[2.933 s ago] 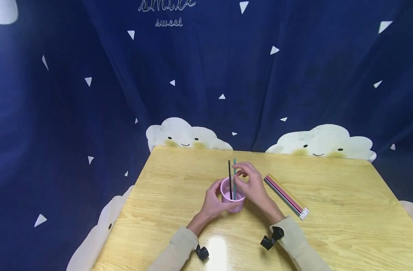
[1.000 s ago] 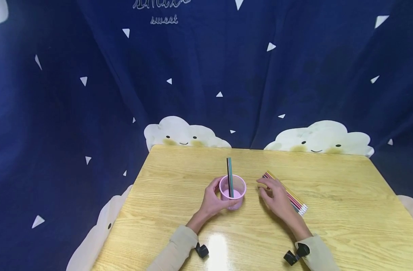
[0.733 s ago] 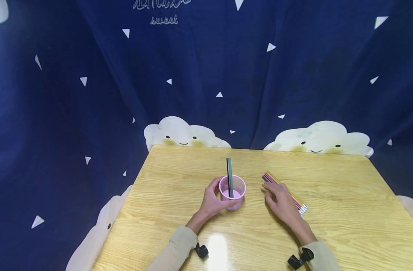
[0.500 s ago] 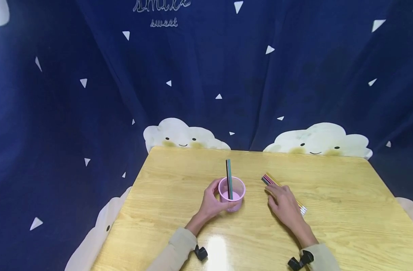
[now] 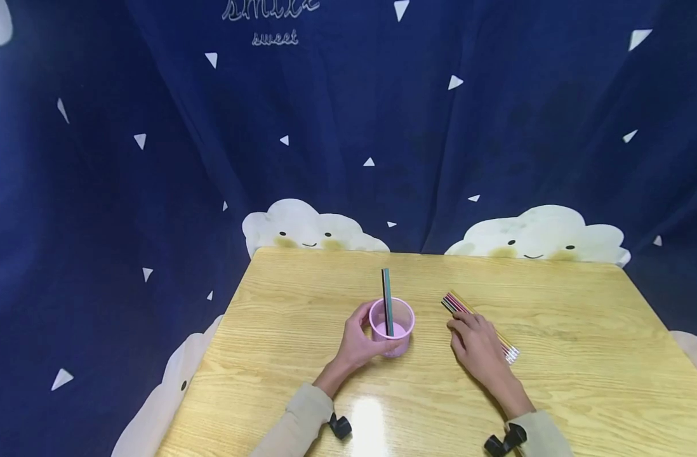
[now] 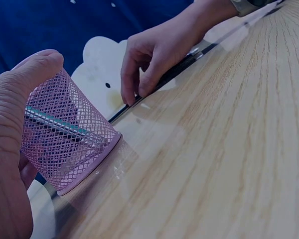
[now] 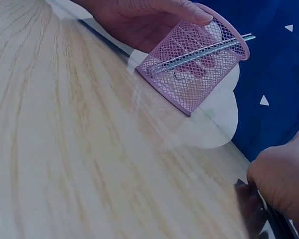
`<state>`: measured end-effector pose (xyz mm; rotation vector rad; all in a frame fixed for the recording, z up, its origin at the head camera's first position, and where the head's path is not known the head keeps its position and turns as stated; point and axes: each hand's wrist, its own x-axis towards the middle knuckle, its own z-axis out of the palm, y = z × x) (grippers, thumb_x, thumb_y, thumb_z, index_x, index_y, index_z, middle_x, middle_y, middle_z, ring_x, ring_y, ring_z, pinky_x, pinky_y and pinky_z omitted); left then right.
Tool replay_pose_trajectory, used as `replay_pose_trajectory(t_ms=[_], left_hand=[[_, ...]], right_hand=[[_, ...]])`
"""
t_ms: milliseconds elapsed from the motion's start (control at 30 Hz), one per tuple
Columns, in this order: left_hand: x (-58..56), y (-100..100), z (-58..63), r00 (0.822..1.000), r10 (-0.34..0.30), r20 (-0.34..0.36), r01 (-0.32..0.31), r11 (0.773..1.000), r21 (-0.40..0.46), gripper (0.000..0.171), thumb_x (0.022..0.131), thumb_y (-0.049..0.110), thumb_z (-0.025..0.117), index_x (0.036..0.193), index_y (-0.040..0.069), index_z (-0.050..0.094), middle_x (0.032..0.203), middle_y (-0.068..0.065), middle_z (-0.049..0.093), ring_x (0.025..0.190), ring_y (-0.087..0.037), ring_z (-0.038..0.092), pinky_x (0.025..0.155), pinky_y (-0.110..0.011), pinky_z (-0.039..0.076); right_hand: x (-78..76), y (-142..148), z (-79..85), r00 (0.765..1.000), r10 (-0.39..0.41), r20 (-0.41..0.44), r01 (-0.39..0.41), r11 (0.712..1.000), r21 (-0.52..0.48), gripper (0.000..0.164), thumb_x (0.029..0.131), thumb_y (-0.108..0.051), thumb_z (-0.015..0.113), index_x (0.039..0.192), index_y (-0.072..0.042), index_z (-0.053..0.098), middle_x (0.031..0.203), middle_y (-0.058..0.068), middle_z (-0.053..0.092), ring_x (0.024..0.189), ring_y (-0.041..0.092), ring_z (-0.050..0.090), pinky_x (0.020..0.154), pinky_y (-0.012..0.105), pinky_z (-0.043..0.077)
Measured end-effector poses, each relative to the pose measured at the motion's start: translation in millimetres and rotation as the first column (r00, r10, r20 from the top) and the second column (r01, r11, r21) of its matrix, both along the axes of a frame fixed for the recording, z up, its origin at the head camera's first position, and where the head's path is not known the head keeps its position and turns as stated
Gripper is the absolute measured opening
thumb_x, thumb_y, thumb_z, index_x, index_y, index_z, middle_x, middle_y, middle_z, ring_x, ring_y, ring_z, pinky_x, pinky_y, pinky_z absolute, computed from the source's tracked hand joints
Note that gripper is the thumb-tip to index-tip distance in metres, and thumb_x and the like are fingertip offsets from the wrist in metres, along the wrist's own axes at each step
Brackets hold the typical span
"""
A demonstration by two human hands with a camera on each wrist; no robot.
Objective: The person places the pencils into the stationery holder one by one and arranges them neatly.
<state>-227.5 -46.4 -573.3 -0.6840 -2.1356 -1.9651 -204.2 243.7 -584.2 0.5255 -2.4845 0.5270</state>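
Note:
My left hand (image 5: 361,341) holds a pink mesh pencil cup (image 5: 407,330) around its side, thumb at the front and fingers behind. The cup stands on the table, and a black and a teal pencil (image 5: 388,295) lean together inside it. To the right, my right hand (image 5: 480,348) is over a row of pencils (image 5: 459,302), its thumb and fingertips pinching a dark pencil (image 6: 121,112) at the near side of the row. Part of the row is hidden under that hand. In the right wrist view, the fingertips are out of sight.
The wooden table (image 5: 303,292) carries the cup and the pencil row, whose silver ends (image 5: 512,354) point towards me. Behind it hangs a dark blue curtain (image 5: 348,114) with white triangles and clouds.
My right hand has let go of the teal pencil in the cup and moved right, then down onto the pencil row. My left hand has stayed on the cup.

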Motion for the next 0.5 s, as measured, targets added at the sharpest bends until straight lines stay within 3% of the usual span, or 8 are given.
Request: replay_pose_trajectory(t_ms=[233, 333, 433, 500], left_hand=[[14.4, -1.5, 30.1, 1.0, -0.027, 0.004, 0.027, 0.999, 0.025, 0.079, 0.064, -0.002, 0.094, 0.135, -0.009, 0.059, 0.126, -0.027, 0.067, 0.115, -0.046, 0.064, 0.103, -0.062, 0.053], [15.6, -1.6, 32.0, 1.0, -0.024, 0.005, 0.024, 0.999, 0.027, 0.08, 0.064, -0.002, 0.094, 0.135, -0.009, 0.059, 0.127, -0.027, 0.066, 0.117, -0.045, 0.063, 0.105, -0.061, 0.052], [15.1, -1.8, 31.0, 1.0, -0.026, 0.015, 0.026, 0.999, 0.026, 0.081, 0.065, -0.002, 0.094, 0.136, -0.009, 0.058, 0.129, -0.027, 0.066, 0.119, -0.045, 0.063, 0.107, -0.06, 0.051], [11.8, -1.3, 23.7, 1.0, -0.021, 0.023, 0.02, 1.0, 0.019, 0.082, 0.065, -0.002, 0.095, 0.137, -0.008, 0.058, 0.13, -0.026, 0.066, 0.12, -0.045, 0.062, 0.108, -0.059, 0.051]], right_hand=[[-0.5, -2.2, -3.2, 0.997, 0.072, -0.027, -0.074, 0.996, -0.048, 0.019, 0.082, 0.013, 0.075, 0.097, 0.002, 0.075, 0.113, 0.027, 0.07, 0.1, 0.047, 0.066, 0.087, 0.062, 0.053], [-0.8, -4.0, -2.6, 0.996, 0.072, -0.043, -0.073, 0.997, -0.031, 0.019, 0.081, 0.014, 0.076, 0.097, 0.002, 0.075, 0.111, 0.028, 0.07, 0.101, 0.048, 0.067, 0.087, 0.062, 0.055], [1.6, -6.8, -0.3, 0.999, 0.011, -0.041, -0.009, 0.999, 0.033, 0.015, 0.083, 0.007, 0.078, 0.096, -0.001, 0.076, 0.107, 0.026, 0.071, 0.096, 0.046, 0.067, 0.083, 0.06, 0.056], [4.2, -9.5, 2.0, 0.999, -0.036, -0.038, 0.039, 0.995, 0.094, 0.012, 0.085, 0.002, 0.077, 0.096, -0.003, 0.076, 0.103, 0.022, 0.071, 0.092, 0.044, 0.066, 0.08, 0.057, 0.056]])
